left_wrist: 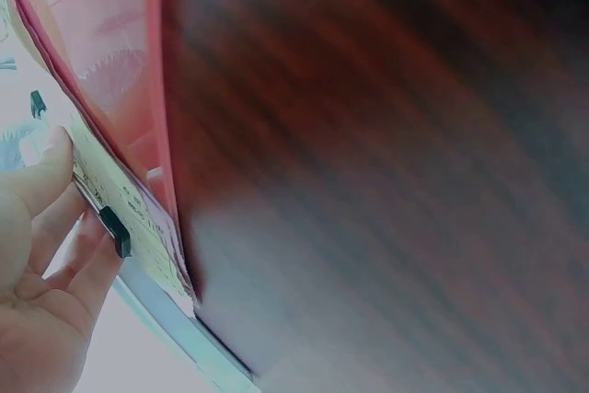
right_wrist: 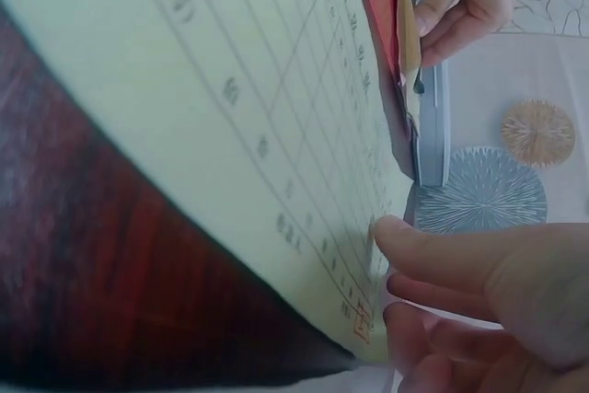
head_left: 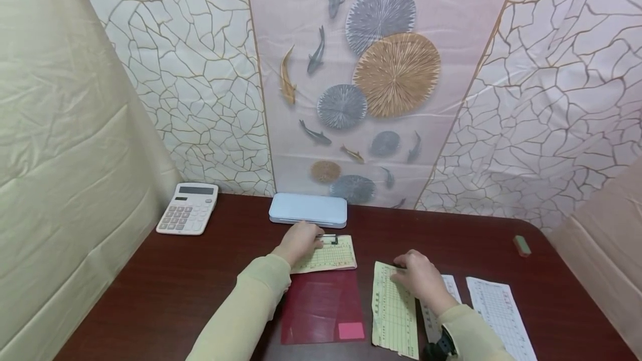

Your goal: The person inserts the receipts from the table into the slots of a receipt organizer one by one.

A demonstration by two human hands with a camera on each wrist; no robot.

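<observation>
A dark red folder [head_left: 318, 305] with a pink label lies in the middle of the table, a yellow printed form [head_left: 333, 256] across its top. At the folder's upper edge my left hand [head_left: 301, 243] pinches the metal clip [head_left: 329, 238], thumb and fingertips on it in the left wrist view; black clip ends [left_wrist: 116, 232] show there. Right of the folder lies a long yellow form sheet [head_left: 393, 311]. My right hand [head_left: 418, 280] pinches its upper edge, thumb [right_wrist: 405, 241] on the printed face; the fingertips behind the edge are partly hidden.
Two white printed sheets [head_left: 501, 316] lie at the right, one partly under my right arm. A light blue case [head_left: 308, 209] stands behind the folder, a white calculator [head_left: 188, 209] at the back left. A green eraser-like block [head_left: 522, 245] lies near the right edge.
</observation>
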